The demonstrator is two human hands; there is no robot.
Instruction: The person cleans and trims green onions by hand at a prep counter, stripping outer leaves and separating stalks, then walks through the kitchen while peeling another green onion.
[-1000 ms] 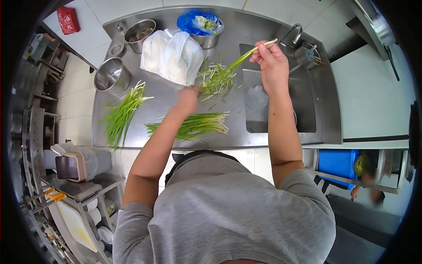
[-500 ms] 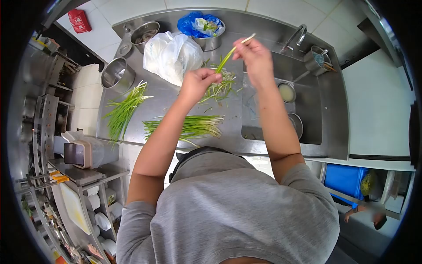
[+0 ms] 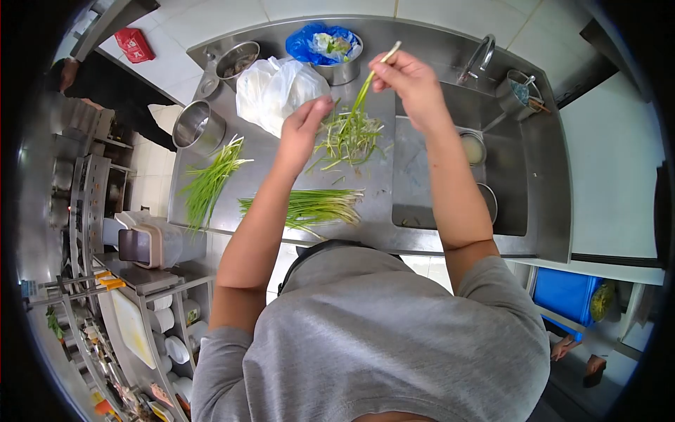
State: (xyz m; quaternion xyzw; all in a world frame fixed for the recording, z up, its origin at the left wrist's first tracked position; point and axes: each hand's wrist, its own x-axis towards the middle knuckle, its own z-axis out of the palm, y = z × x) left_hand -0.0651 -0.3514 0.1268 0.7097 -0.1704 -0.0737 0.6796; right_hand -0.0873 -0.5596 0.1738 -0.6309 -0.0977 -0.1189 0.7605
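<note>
My right hand [image 3: 410,79] is closed in a pinch on a thin spring onion [image 3: 365,88], near its white end. Its green leaves hang down to the left, over a loose heap of trimmings [image 3: 349,139] on the steel counter. To the left of that stalk is my left hand [image 3: 301,133], apart from it, with thumb and fingers together at the tips. I cannot make out whether anything small is between them. A bunch of spring onions [image 3: 316,209] lies across the counter near my body, partly behind my left forearm. Another bunch [image 3: 213,179] lies farther left.
A white plastic bag [image 3: 271,95] stands behind my left hand. Around it are a steel pot [image 3: 199,128], another with dark contents [image 3: 238,62] and a blue-lined one [image 3: 337,72]. The sink [image 3: 415,190] with a tap [image 3: 480,55] is right. Other people appear at both edges.
My left hand has come away from the spring onion and moved left and up. My right hand still holds the stalk, now hanging more steeply. A person has appeared at the upper left.
</note>
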